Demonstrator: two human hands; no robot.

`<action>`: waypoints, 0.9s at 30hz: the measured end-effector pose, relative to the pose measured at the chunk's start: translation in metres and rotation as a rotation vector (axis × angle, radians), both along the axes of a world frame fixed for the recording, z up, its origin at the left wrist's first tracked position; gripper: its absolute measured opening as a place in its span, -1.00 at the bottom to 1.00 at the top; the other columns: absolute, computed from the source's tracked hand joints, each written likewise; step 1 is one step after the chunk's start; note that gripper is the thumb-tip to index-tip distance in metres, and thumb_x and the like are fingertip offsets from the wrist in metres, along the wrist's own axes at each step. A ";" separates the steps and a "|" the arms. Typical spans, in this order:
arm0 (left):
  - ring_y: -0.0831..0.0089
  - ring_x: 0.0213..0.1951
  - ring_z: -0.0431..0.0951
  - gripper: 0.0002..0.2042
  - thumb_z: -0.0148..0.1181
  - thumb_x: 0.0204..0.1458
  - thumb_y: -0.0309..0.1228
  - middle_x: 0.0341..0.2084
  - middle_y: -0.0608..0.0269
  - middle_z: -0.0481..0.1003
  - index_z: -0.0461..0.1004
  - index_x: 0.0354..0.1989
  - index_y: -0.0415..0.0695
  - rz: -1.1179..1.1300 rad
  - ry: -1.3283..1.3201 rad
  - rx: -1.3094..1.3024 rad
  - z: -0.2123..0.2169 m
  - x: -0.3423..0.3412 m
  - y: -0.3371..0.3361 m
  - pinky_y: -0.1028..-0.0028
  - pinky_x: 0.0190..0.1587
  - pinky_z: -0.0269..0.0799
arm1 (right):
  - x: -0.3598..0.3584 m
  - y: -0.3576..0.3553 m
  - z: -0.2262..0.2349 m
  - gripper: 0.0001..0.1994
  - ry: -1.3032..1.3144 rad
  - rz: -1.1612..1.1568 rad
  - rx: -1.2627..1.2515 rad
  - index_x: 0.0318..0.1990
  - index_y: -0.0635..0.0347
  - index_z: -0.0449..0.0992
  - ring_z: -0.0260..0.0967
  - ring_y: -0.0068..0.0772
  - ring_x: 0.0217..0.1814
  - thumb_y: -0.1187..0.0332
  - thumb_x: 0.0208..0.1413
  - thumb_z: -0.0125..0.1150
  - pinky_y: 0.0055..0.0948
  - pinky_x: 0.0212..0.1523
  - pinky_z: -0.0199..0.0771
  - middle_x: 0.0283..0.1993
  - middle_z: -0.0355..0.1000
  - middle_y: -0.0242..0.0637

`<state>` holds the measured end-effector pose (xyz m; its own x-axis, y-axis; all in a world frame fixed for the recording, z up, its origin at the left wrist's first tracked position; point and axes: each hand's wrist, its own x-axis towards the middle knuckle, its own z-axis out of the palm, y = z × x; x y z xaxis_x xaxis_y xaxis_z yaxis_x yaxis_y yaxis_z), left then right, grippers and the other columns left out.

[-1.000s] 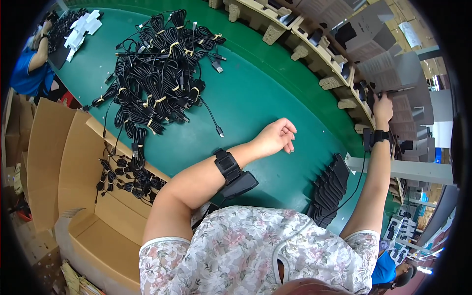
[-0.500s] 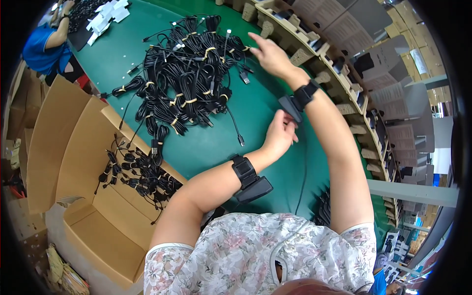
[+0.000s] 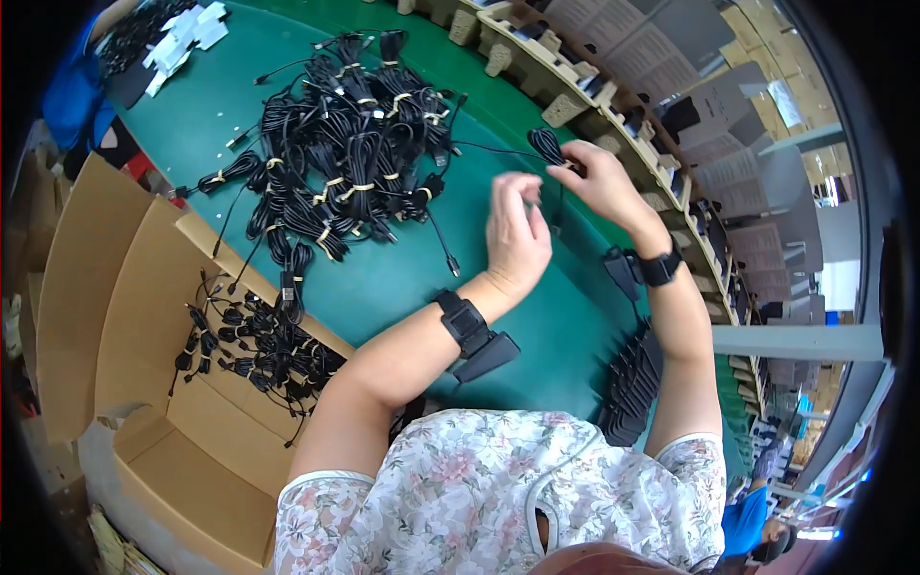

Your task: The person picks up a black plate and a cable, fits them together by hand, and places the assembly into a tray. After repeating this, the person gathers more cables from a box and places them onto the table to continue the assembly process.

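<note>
**Coiled cable in the right hand, left hand just beside it**

We note the right hand (image 3: 602,182) pinching a small black coiled cable (image 3: 547,146) between thumb and fingertips; the hand is closed on it, and the coil is held up above the green table (image 3: 402,278), toward the table's far edge. The coil sits to the left of the right fingertips, on the side facing the other hand. A loose strand of the cable trails from the coil leftward toward the pile.

The left hand (image 3: 516,233) is raised just beside the coil, a little nearer us and lower in the head view, fingers loosely curled. We cannot tell whether it grips a strand; it shows nothing held. Of the two hands, the right has the coil; the left is the free one closest to it.

Further out, the pile of bundled black cables (image 3: 345,163) lies on the table to the left of both hands, spreading toward the far-left corner. At the table's left edge an open cardboard box (image 3: 153,383) holds more bundled cables (image 3: 254,345). A row of black flat parts (image 3: 632,383) lies at the near-right edge.
</note>
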<state>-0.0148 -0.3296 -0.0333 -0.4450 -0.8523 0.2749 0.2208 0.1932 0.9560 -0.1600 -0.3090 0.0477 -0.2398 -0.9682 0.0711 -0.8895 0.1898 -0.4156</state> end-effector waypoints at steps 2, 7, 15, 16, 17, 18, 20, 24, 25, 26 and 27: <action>0.24 -0.15 0.40 -0.59 0.09 -0.17 -0.60 -0.26 -0.01 0.37 0.22 -0.07 -0.19 0.407 -0.062 -0.636 0.022 0.004 -0.017 0.38 -0.12 0.36 | -0.001 0.034 0.020 -0.76 0.101 0.057 -0.030 -0.29 0.32 0.41 0.27 -0.50 -0.42 0.33 -0.03 0.23 -0.46 -0.40 0.30 -0.42 0.31 -0.25; 0.27 -0.18 0.46 -0.71 0.03 0.02 -0.48 -0.27 0.01 0.44 0.28 -0.07 -0.23 0.010 -0.334 -0.726 -0.007 -0.001 -0.023 0.40 -0.14 0.39 | 0.018 0.082 0.045 -0.75 -0.400 -0.176 -0.104 -0.21 0.29 0.39 0.29 -0.49 -0.35 0.38 -0.02 0.22 -0.46 -0.38 0.31 -0.33 0.32 -0.23; 0.52 -0.59 0.44 -0.60 -0.36 0.25 -0.18 -0.56 0.28 0.45 0.38 -0.18 -0.23 -0.985 0.143 0.896 0.027 0.007 0.020 0.54 -0.48 0.38 | 0.055 0.098 0.012 -0.46 0.584 -0.171 -0.104 0.06 0.13 0.27 0.30 -0.24 -0.15 0.26 -0.11 0.27 -0.30 -0.21 0.38 -0.18 0.34 -0.21; 0.55 -0.62 0.39 -0.62 -0.33 0.24 -0.19 -0.60 0.31 0.41 0.37 -0.17 -0.22 -1.065 0.080 0.853 0.015 0.005 0.013 0.57 -0.53 0.32 | 0.058 0.095 0.016 -0.46 0.582 -0.168 -0.109 0.06 0.13 0.27 0.30 -0.24 -0.15 0.26 -0.11 0.27 -0.30 -0.21 0.38 -0.18 0.34 -0.21; 0.58 -0.65 0.35 -0.64 -0.31 0.24 -0.19 -0.64 0.34 0.37 0.36 -0.16 -0.20 -1.144 0.015 0.808 0.003 0.003 0.005 0.60 -0.58 0.26 | 0.063 0.091 0.027 -0.48 0.641 -0.009 -0.158 0.04 0.13 0.29 0.29 -0.25 -0.09 0.23 -0.12 0.26 -0.28 -0.19 0.37 -0.13 0.33 -0.21; 0.61 -0.68 0.30 -0.66 -0.29 0.24 -0.20 -0.68 0.37 0.32 0.35 -0.15 -0.19 -1.230 -0.051 0.761 0.001 0.003 0.000 0.63 -0.63 0.20 | 0.065 0.090 0.037 -0.49 0.701 0.143 -0.203 0.02 0.12 0.31 0.27 -0.26 -0.03 0.21 -0.13 0.26 -0.26 -0.17 0.37 -0.08 0.32 -0.21; 0.63 -0.69 0.27 -0.68 -0.27 0.23 -0.21 -0.69 0.39 0.30 0.34 -0.16 -0.18 -1.253 -0.080 0.760 -0.002 0.002 -0.003 0.63 -0.65 0.15 | 0.063 0.092 0.040 -0.50 0.760 0.290 -0.246 0.00 0.11 0.33 0.25 -0.27 0.04 0.18 -0.14 0.26 -0.24 -0.14 0.36 -0.03 0.32 -0.21; 0.65 -0.69 0.23 -0.74 -0.20 0.21 -0.24 -0.68 0.42 0.26 0.32 -0.20 -0.17 -1.297 -0.127 0.734 0.006 0.004 0.002 0.63 -0.67 0.09 | 0.052 0.118 0.035 -0.49 0.390 0.371 0.014 -0.02 0.11 0.34 0.32 -0.22 -0.04 0.15 -0.17 0.25 -0.28 -0.19 0.39 -0.09 0.36 -0.18; 0.64 -0.68 0.26 -0.76 -0.16 0.19 -0.25 -0.66 0.41 0.29 0.32 -0.22 -0.17 -1.279 -0.119 0.706 0.008 0.006 0.004 0.63 -0.65 0.13 | 0.048 0.123 0.038 -0.52 0.345 0.307 0.064 -0.03 0.11 0.36 0.34 -0.22 -0.07 0.17 -0.15 0.24 -0.30 -0.19 0.40 -0.13 0.38 -0.18; 0.64 -0.66 0.28 -0.78 -0.13 0.18 -0.27 -0.64 0.40 0.31 0.31 -0.24 -0.17 -1.253 -0.112 0.676 0.008 0.007 0.004 0.64 -0.63 0.17 | 0.047 0.123 0.044 -0.55 0.300 0.249 0.108 -0.04 0.10 0.38 0.36 -0.22 -0.10 0.19 -0.14 0.24 -0.32 -0.19 0.40 -0.17 0.40 -0.18; 0.64 -0.66 0.28 -0.78 -0.13 0.18 -0.27 -0.64 0.40 0.31 0.31 -0.24 -0.17 -1.257 -0.114 0.675 0.007 0.005 0.004 0.64 -0.63 0.17 | 0.045 0.124 0.048 -0.58 0.253 0.193 0.152 -0.06 0.10 0.39 0.38 -0.21 -0.14 0.22 -0.12 0.23 -0.33 -0.19 0.41 -0.22 0.42 -0.18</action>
<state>-0.0098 -0.3259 -0.0265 -0.9804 0.1668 -0.1048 -0.1817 -0.5603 0.8081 -0.1153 -0.1853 0.0957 -0.0450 -0.9980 -0.0439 -0.9862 0.0514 -0.1573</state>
